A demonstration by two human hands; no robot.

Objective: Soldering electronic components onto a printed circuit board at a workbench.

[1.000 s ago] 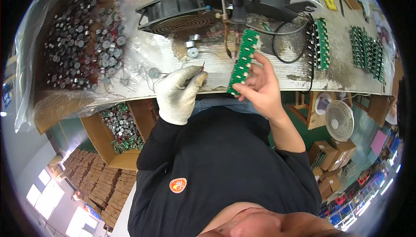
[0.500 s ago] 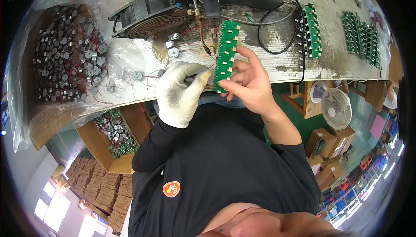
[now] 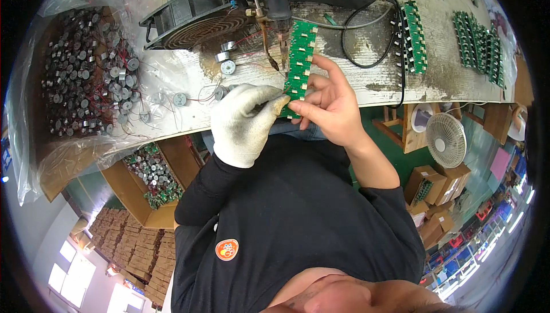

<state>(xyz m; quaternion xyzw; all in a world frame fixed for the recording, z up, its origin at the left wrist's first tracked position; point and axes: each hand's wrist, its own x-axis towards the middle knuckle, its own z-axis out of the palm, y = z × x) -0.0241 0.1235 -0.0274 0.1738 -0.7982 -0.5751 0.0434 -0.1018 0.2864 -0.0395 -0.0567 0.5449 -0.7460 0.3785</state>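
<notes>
My right hand (image 3: 329,100), bare, holds a long green circuit board strip (image 3: 302,55) near its lower end, thumb on its face and fingers behind. The strip stands nearly upright, with a row of small white parts along its right side. My left hand (image 3: 245,121), in a whitish glove, is closed in a pinch at the strip's lower left edge. A thin red wire shows at its fingertips; the wire's end is too small to make out. A small round metal motor (image 3: 220,92) lies just beyond the gloved knuckles. Close to the strip's upper left stands a soldering tip (image 3: 284,46).
A plastic-lined box of small motors (image 3: 86,72) stands at left, loose motors (image 3: 228,67) beside a black fan (image 3: 200,21). More circuit board strips (image 3: 413,38) lie at right near a black cable (image 3: 366,69). An open carton (image 3: 132,198) sits below the table edge.
My left hand has moved right and slightly down, bringing its pinched fingertips against the strip. The strip has shifted slightly upward; my right hand keeps its hold.
</notes>
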